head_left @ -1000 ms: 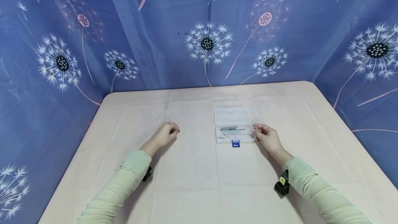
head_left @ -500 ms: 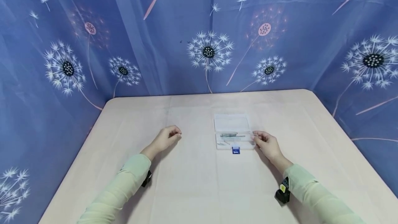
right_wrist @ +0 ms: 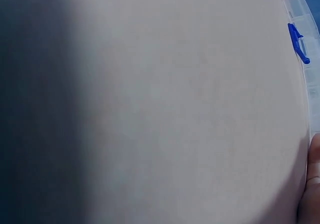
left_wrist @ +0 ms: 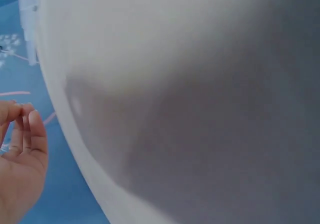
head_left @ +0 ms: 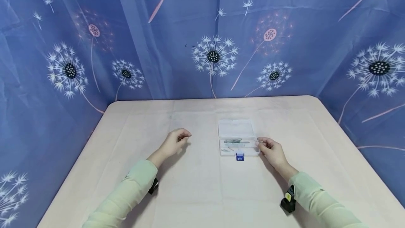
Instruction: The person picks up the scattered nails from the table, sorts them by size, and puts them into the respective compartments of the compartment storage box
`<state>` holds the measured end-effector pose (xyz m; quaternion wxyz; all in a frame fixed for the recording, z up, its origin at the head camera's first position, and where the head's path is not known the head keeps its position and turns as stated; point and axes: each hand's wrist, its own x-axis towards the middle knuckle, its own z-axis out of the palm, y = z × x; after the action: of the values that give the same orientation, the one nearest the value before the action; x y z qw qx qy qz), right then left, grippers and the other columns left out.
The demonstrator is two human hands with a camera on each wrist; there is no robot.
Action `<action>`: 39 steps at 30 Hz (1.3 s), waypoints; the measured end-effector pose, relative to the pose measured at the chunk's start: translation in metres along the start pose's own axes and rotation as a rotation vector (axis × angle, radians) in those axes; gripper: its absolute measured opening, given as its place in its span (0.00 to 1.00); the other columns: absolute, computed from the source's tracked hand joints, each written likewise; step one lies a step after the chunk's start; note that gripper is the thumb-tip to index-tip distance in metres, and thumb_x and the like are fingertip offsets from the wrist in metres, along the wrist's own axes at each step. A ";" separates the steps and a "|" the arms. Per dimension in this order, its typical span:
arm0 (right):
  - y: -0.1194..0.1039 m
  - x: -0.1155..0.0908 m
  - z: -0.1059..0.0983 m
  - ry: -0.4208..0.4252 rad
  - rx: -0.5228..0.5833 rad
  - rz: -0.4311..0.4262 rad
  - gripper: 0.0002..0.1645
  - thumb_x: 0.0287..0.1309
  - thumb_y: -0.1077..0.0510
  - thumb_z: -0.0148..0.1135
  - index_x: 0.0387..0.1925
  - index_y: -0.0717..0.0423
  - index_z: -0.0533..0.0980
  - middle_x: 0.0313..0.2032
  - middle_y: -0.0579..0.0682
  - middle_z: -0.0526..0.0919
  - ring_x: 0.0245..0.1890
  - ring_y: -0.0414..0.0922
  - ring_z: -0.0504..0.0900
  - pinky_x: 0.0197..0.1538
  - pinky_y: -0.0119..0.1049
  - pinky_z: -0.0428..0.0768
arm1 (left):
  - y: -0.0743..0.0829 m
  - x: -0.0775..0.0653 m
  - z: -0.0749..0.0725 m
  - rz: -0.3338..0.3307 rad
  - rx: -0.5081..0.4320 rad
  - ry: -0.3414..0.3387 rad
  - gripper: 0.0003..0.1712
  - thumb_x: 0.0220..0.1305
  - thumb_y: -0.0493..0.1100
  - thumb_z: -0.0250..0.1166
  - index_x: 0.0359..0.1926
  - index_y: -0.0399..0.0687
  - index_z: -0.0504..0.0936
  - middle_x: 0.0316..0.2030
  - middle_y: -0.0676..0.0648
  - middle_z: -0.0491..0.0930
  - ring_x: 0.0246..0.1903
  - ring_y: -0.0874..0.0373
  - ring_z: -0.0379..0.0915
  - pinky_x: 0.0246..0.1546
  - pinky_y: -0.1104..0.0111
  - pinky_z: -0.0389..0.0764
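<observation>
A clear plastic storage box (head_left: 248,150) lies on the table with its lid (head_left: 236,128) tipped back. Several long, dark nails or screws (head_left: 232,140) fill its rear compartment, and a few small slim pieces (head_left: 225,150) lie in the front left one. My right hand (head_left: 274,153) holds the box's right end between thumb and fingers. Left of the box, my left hand (head_left: 172,143) is over the table, thumb and index fingertips brought together. I cannot tell whether something tiny is between them. The left wrist view shows these fingertips (left_wrist: 34,116) meeting.
A blue latch (head_left: 239,157) hangs open at the box's front, also in the right wrist view. The pale cloth-covered table (head_left: 196,192) ends at a blue dandelion-print curtain (head_left: 177,62) behind and on both sides. Dark wrist cameras sit under both sleeves.
My left hand has moved a little right toward the box, its fingers opening slightly from a tighter curl. My right hand stays at the box's end. The head view has tilted up slightly.
</observation>
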<state>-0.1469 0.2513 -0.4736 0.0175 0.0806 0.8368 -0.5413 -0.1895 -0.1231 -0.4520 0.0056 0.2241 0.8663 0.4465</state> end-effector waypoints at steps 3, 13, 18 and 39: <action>0.002 -0.001 0.001 -0.004 -0.002 0.016 0.21 0.65 0.60 0.55 0.55 0.71 0.71 0.33 0.47 0.76 0.27 0.32 0.73 0.31 0.23 0.77 | 0.007 0.002 0.004 -0.011 -0.012 -0.004 0.08 0.64 0.32 0.59 0.43 0.35 0.81 0.40 0.39 0.83 0.37 0.52 0.78 0.39 0.66 0.80; -0.002 0.005 0.008 0.002 -0.003 -0.004 0.21 0.65 0.60 0.55 0.55 0.70 0.71 0.32 0.48 0.77 0.27 0.32 0.73 0.31 0.23 0.77 | 0.024 0.008 0.018 -0.054 -0.126 0.073 0.06 0.59 0.33 0.65 0.38 0.38 0.83 0.34 0.42 0.84 0.30 0.58 0.78 0.34 0.73 0.79; -0.001 0.003 0.008 -0.011 -0.010 -0.004 0.21 0.65 0.60 0.55 0.55 0.71 0.71 0.32 0.47 0.77 0.27 0.32 0.73 0.31 0.23 0.77 | 0.034 0.009 0.033 -0.024 -0.089 0.057 0.05 0.59 0.35 0.66 0.37 0.39 0.83 0.33 0.44 0.85 0.30 0.59 0.77 0.33 0.73 0.78; -0.001 0.002 0.001 -0.008 -0.001 0.013 0.21 0.65 0.60 0.55 0.56 0.69 0.70 0.34 0.44 0.76 0.29 0.30 0.73 0.33 0.22 0.78 | 0.056 0.029 0.075 0.042 -0.098 -0.030 0.07 0.56 0.29 0.65 0.37 0.33 0.81 0.33 0.42 0.84 0.32 0.56 0.78 0.36 0.76 0.78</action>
<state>-0.1490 0.2506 -0.4735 0.0243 0.0837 0.8363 -0.5413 -0.1783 -0.0260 -0.4484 0.0202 0.2480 0.8383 0.4850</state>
